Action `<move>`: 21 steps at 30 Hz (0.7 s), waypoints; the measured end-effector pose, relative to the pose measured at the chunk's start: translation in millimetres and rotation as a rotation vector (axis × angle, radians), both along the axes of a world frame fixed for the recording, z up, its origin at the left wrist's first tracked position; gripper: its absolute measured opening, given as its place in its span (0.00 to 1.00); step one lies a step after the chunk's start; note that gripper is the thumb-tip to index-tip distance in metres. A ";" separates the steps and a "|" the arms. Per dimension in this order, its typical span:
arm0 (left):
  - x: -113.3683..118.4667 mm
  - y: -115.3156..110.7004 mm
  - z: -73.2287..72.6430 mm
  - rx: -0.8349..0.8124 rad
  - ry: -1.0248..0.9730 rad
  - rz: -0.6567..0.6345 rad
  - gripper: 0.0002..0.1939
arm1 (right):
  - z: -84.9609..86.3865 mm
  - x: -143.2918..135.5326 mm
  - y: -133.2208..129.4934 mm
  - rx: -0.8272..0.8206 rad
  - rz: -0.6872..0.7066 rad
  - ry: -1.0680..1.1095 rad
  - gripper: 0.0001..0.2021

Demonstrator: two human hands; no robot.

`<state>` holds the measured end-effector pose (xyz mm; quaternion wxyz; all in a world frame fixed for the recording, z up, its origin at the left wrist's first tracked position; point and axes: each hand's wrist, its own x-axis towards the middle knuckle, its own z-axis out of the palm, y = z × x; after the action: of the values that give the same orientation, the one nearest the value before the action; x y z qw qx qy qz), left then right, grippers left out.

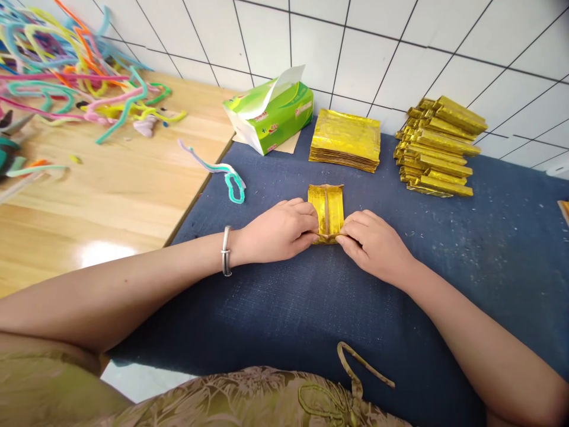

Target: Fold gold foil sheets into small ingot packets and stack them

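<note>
A small sheet of gold foil paper [335,207] lies on the dark blue cloth in front of me, its two sides folded in to meet at a brown seam down the middle. My left hand [291,228] grips its near left corner between thumb and fingers. At the near right corner, my right hand [373,240] pinches the same sheet. The near edge looks turned up between both thumbs. Beyond it sits a flat stack of gold foil paper [345,139]. To the right of that stack is a pile of folded gold paper strips [440,151].
A green tissue pack [284,112] stands by the tiled wall [377,53]. A teal and lilac pipe cleaner [233,181] lies left of my hands. Many coloured pipe cleaners [111,107] heap on the wooden table [178,130]. The blue cloth [275,314] covers my work surface.
</note>
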<state>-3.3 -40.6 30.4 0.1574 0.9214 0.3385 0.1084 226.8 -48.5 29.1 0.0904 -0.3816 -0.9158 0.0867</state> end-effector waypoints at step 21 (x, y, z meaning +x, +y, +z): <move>-0.7 8.6 -5.9 -0.003 -0.040 -0.151 0.09 | -9.4 4.2 7.3 -0.024 -0.122 0.043 0.07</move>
<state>-4.0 -32.0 24.5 0.1732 0.9417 0.2649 0.1139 231.0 -41.2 19.6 0.1107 -0.4357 -0.8876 0.1002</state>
